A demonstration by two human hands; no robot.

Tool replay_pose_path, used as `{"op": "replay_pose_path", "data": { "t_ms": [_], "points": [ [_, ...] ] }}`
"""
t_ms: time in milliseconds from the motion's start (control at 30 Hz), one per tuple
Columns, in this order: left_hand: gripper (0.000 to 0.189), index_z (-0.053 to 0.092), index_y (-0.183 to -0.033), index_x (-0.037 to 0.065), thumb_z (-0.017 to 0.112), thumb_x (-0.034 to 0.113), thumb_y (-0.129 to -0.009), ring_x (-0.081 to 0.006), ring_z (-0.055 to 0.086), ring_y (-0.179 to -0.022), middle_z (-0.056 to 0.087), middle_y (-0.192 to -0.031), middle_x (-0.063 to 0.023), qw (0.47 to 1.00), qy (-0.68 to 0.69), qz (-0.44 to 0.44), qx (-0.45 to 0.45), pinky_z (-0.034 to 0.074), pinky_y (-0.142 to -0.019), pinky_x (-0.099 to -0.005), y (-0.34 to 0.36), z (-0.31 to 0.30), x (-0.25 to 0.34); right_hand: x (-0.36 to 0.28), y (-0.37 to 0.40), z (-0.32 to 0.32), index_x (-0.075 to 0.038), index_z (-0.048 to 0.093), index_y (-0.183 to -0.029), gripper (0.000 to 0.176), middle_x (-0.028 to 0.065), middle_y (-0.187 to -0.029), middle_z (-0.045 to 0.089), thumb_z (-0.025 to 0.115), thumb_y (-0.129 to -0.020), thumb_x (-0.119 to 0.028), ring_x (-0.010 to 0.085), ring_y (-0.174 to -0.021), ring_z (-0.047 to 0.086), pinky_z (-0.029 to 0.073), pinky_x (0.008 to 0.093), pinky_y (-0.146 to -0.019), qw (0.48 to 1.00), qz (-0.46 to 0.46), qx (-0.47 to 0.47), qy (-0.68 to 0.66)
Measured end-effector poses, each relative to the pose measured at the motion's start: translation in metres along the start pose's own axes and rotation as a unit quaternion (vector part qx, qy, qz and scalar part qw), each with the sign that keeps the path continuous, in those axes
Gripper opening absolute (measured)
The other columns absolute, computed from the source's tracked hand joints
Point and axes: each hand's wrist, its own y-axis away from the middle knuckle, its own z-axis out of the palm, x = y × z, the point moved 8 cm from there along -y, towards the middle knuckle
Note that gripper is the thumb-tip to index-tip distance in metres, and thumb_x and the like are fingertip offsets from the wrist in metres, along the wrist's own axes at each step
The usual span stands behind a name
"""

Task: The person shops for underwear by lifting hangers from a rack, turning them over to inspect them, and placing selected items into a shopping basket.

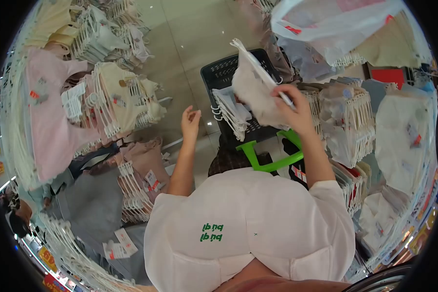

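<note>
My right hand (296, 108) is closed round a cream garment (256, 90) with a long white strip along its side, held up over a dark shopping basket (210, 73). White straps stick up at the garment's far end. Inside the basket lies a bundle of pale garments on white hangers (232, 113), beside and partly below the held garment. The basket's bright green handle (252, 155) sits close in front of my body. Off to the left of the basket, my left hand (191, 119) is raised over the floor, empty, its fingers loosely bent and apart.
On the left hang a pink garment (53, 114), cream garments (114, 92) and grey ones (90, 199). Racks of pale garments on hangers (348, 124) line the right side. A white plastic bag (336, 24) is at the upper right. Tiled floor (180, 29) runs between the racks.
</note>
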Motion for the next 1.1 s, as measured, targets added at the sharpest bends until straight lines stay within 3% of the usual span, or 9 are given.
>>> {"op": "replay_pose_path", "data": {
  "t_ms": [100, 233, 433, 500, 600, 833, 933, 1000, 1100],
  "points": [
    [0.053, 0.037, -0.123, -0.001, 0.061, 0.022, -0.082, -0.0124, 0.057, -0.080, 0.060, -0.094, -0.0083, 0.995, -0.011, -0.097, -0.038, 0.045, -0.068, -0.0228, -0.015, 0.007, -0.041, 0.031, -0.037, 0.062, -0.005, 0.057, -0.084, 0.016, 0.0085, -0.079, 0.057, 0.058, -0.068, -0.009, 0.0259, -0.076, 0.055, 0.041, 0.0331, -0.073, 0.961, -0.141, -0.023, 0.235],
    [0.052, 0.039, -0.122, 0.000, 0.060, 0.023, -0.082, -0.0126, 0.057, -0.071, 0.060, -0.091, -0.0073, 0.980, 0.031, -0.193, -0.043, 0.044, -0.059, -0.0235, -0.032, 0.027, -0.082, 0.147, -0.041, 0.157, -0.005, 0.058, -0.078, 0.014, 0.0087, -0.074, 0.056, 0.057, -0.065, -0.008, 0.0262, -0.073, 0.054, 0.040, 0.0363, -0.070, 0.933, -0.112, -0.112, 0.324],
    [0.050, 0.042, -0.122, 0.001, 0.054, 0.032, -0.084, -0.0134, 0.057, -0.079, 0.060, -0.095, -0.0070, 0.950, -0.018, -0.310, -0.042, 0.045, -0.069, -0.0263, -0.060, 0.038, -0.141, 0.236, 0.009, 0.238, -0.006, 0.058, -0.074, 0.009, 0.0080, -0.074, 0.053, 0.055, -0.066, -0.008, 0.0237, -0.073, 0.054, 0.038, 0.0352, -0.068, 0.890, -0.066, -0.269, 0.362],
    [0.043, 0.048, -0.115, 0.000, 0.059, 0.026, -0.082, -0.0119, 0.056, -0.065, 0.060, -0.087, -0.0063, 0.953, 0.005, -0.303, -0.034, 0.043, -0.053, -0.0227, -0.070, 0.040, -0.150, 0.240, 0.022, 0.243, -0.006, 0.058, -0.074, 0.009, 0.0079, -0.074, 0.053, 0.055, -0.067, -0.009, 0.0234, -0.073, 0.054, 0.038, 0.0354, -0.069, 0.894, -0.062, -0.277, 0.347],
    [0.034, 0.057, -0.105, -0.001, 0.060, 0.021, -0.081, -0.0113, 0.056, -0.064, 0.060, -0.084, -0.0059, 0.962, -0.006, -0.271, -0.031, 0.042, -0.051, -0.0215, -0.082, 0.044, -0.156, 0.244, 0.033, 0.244, -0.006, 0.059, -0.076, 0.009, 0.0075, -0.073, 0.053, 0.055, -0.069, -0.010, 0.0233, -0.072, 0.054, 0.038, 0.0352, -0.069, 0.896, -0.056, -0.283, 0.337],
    [0.031, 0.061, -0.102, -0.001, 0.064, 0.011, -0.074, -0.0158, 0.059, -0.069, 0.064, -0.082, -0.0078, 0.975, -0.100, -0.189, -0.054, 0.045, -0.061, -0.0273, -0.101, 0.066, -0.176, 0.275, 0.036, 0.219, -0.009, 0.059, -0.082, 0.012, 0.0066, -0.080, 0.054, 0.056, -0.074, -0.018, 0.0227, -0.081, 0.056, 0.039, 0.0362, -0.072, 0.875, 0.059, -0.297, 0.377],
    [0.033, 0.062, -0.102, 0.001, 0.065, 0.011, -0.071, -0.0161, 0.060, -0.071, 0.065, -0.081, -0.0082, 0.963, -0.182, -0.180, -0.080, 0.045, -0.065, -0.0290, -0.101, 0.072, -0.170, 0.280, 0.040, 0.207, -0.007, 0.059, -0.091, 0.020, 0.0090, -0.087, 0.056, 0.056, -0.075, -0.020, 0.0253, -0.086, 0.056, 0.041, 0.0396, -0.076, 0.883, 0.086, -0.304, 0.348],
    [0.033, 0.063, -0.101, 0.002, 0.066, 0.011, -0.070, -0.0143, 0.060, -0.069, 0.065, -0.077, -0.0077, 0.958, -0.215, -0.166, -0.096, 0.045, -0.062, -0.0279, -0.103, 0.069, -0.168, 0.283, 0.047, 0.203, -0.004, 0.057, -0.100, 0.029, 0.0123, -0.096, 0.056, 0.057, -0.076, -0.021, 0.0289, -0.092, 0.054, 0.041, 0.0412, -0.081, 0.912, 0.135, -0.317, 0.224],
    [0.034, 0.062, -0.102, 0.000, 0.065, 0.012, -0.071, -0.0138, 0.059, -0.068, 0.063, -0.073, -0.0064, 0.960, -0.194, -0.161, -0.122, 0.044, -0.060, -0.0269, -0.110, 0.066, -0.186, 0.277, 0.055, 0.189, -0.003, 0.055, -0.105, 0.035, 0.0144, -0.104, 0.054, 0.057, -0.076, -0.021, 0.0316, -0.093, 0.054, 0.042, 0.0406, -0.082, 0.936, 0.086, -0.276, 0.202]
  ]
}}
